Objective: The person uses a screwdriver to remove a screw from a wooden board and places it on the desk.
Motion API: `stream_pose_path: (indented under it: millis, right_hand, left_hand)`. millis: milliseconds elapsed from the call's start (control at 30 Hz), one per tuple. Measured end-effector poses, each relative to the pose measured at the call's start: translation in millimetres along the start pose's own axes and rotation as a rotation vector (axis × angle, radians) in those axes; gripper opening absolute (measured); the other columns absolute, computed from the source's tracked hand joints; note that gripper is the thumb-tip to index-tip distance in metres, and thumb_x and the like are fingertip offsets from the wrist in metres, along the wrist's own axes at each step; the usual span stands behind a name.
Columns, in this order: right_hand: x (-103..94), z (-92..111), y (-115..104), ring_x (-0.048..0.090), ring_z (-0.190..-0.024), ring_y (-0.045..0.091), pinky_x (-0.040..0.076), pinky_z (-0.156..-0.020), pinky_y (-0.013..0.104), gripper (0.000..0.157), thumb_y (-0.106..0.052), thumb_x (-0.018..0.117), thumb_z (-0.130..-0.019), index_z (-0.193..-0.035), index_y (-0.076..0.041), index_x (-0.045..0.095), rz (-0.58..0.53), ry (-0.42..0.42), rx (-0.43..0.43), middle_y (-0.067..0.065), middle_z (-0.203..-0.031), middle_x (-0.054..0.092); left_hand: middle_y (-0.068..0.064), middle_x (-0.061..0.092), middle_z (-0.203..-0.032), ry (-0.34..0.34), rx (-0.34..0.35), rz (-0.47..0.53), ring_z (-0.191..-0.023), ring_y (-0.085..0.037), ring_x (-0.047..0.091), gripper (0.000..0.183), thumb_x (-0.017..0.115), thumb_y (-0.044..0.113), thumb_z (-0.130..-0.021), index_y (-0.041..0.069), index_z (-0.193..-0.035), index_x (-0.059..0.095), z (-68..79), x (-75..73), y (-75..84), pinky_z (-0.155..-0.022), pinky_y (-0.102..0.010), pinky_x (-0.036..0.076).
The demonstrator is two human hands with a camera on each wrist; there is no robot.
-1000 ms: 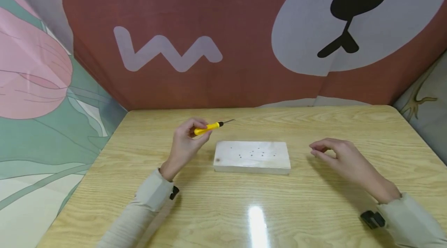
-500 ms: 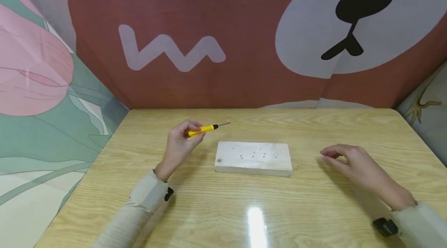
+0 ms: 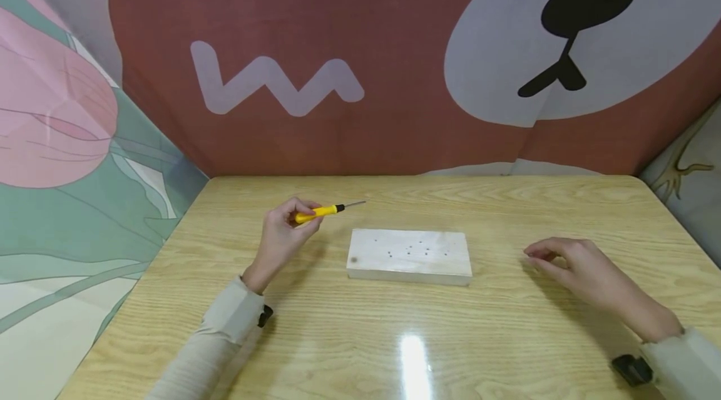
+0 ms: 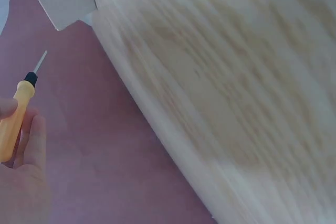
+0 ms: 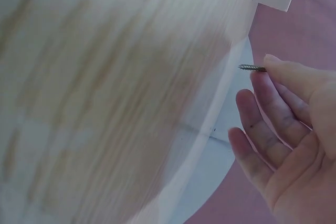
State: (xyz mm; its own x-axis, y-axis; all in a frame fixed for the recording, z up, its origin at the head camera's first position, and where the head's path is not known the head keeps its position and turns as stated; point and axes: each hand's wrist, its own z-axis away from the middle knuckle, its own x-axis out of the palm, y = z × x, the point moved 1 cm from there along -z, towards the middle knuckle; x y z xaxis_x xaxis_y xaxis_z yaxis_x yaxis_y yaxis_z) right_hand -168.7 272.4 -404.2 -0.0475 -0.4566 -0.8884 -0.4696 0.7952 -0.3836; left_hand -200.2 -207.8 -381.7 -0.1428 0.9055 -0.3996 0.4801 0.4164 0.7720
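Observation:
My left hand (image 3: 283, 234) grips a screwdriver (image 3: 318, 213) by its yellow handle, above the table left of the board. Its thin metal shaft (image 4: 40, 61) points up and away from the fingers in the left wrist view. Out to the right of the board, my right hand (image 3: 586, 268) pinches a small threaded screw (image 5: 252, 67) between thumb and forefinger, while the other fingers lie loosely spread. Between both hands lies a pale wooden board (image 3: 366, 266), flat on the table, with several small dark holes or dots in its top face and a knot near its left end.
The light wood-grain table (image 3: 338, 337) spreads around the board. A reddish-brown cloth (image 3: 394, 131) with a cartoon animal stands behind the far edge. Patterned panels (image 3: 56, 231) flank the table on both sides. Black straps (image 3: 632, 370) sit at the wrists below the sleeves.
Both hands have drawn outward from the board, the left one leftward and slightly down with the screwdriver, the right one rightward and down with the screw. The view has shifted slightly.

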Motion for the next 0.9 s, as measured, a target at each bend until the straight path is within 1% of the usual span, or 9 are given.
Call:
stream_pose_path:
  millis: [100, 300, 400, 500, 600, 733, 900]
  right_hand:
    - [0.7, 1.2, 1.3, 0.059, -0.078, -0.009, 0.056, -0.065, 0.023, 0.015, -0.008, 0.076, -0.086, -0.101, -0.009, 0.075, -0.016, -0.028, 0.011, -0.007, -0.089, 0.072]
    - [3.4, 1.5, 4.2, 0.063, -0.08, -0.004, 0.056, -0.065, 0.021, 0.014, -0.01, 0.074, -0.087, -0.101, -0.011, 0.074, -0.073, -0.118, 0.031, -0.005, -0.093, 0.073]
    - [3.9, 1.4, 4.8, 0.062, -0.079, -0.006, 0.055, -0.064, 0.021, 0.014, -0.011, 0.074, -0.088, -0.102, -0.013, 0.074, -0.087, -0.138, 0.035, -0.007, -0.093, 0.072]
    - [4.5, 1.8, 5.7, 0.061, -0.078, -0.006, 0.054, -0.063, 0.02, 0.014, -0.011, 0.074, -0.087, -0.101, -0.013, 0.074, -0.094, -0.137, 0.018, -0.009, -0.091, 0.072]
    - [5.3, 0.9, 6.7, 0.06, -0.077, -0.007, 0.054, -0.063, 0.02, 0.014, -0.009, 0.075, -0.086, -0.099, -0.013, 0.074, -0.087, -0.135, -0.012, -0.01, -0.09, 0.071]
    - [6.7, 0.3, 8.7, 0.059, -0.077, -0.009, 0.054, -0.063, 0.02, 0.014, -0.009, 0.076, -0.085, -0.098, -0.014, 0.074, -0.08, -0.141, -0.022, -0.013, -0.088, 0.07]
    - [7.9, -0.9, 10.7, 0.059, -0.077, -0.009, 0.054, -0.063, 0.02, 0.015, -0.008, 0.076, -0.084, -0.098, -0.014, 0.073, -0.085, -0.154, -0.032, -0.013, -0.088, 0.07]
  left_hand:
    - [-0.018, 0.074, -0.103, -0.013, -0.019, -0.01, -0.087, -0.025, 0.072, 0.013, 0.073, -0.007, -0.083, -0.001, -0.081, 0.062, 0.0, -1.8, -2.4, -0.065, -0.018, 0.059]
    - [-0.018, 0.074, -0.104, -0.031, -0.071, -0.026, -0.085, -0.021, 0.071, 0.013, 0.073, -0.005, -0.085, -0.001, -0.08, 0.062, 1.9, -6.0, -7.9, -0.061, -0.017, 0.058]
    - [-0.017, 0.074, -0.104, -0.041, -0.08, -0.045, -0.084, -0.019, 0.072, 0.013, 0.073, -0.004, -0.085, 0.001, -0.079, 0.062, 2.7, -8.0, -10.0, -0.062, -0.018, 0.058]
    - [-0.016, 0.074, -0.105, -0.054, -0.1, -0.062, -0.085, -0.018, 0.072, 0.013, 0.074, -0.003, -0.085, 0.002, -0.079, 0.063, 2.5, -9.3, -12.3, -0.064, -0.018, 0.059]
    - [-0.018, 0.074, -0.106, -0.06, -0.121, -0.069, -0.087, -0.02, 0.072, 0.013, 0.074, -0.004, -0.085, 0.001, -0.079, 0.063, 2.6, -10.9, -15.3, -0.066, -0.018, 0.06]
    - [-0.02, 0.073, -0.106, -0.081, -0.139, -0.071, -0.091, -0.028, 0.072, 0.012, 0.074, -0.004, -0.084, 0.0, -0.08, 0.063, 2.1, -12.5, -18.9, -0.069, -0.018, 0.06]
    - [-0.021, 0.073, -0.108, -0.121, -0.17, -0.091, -0.094, -0.031, 0.071, 0.009, 0.073, -0.004, -0.085, -0.001, -0.082, 0.065, 1.1, -13.3, -21.4, -0.069, -0.013, 0.057]
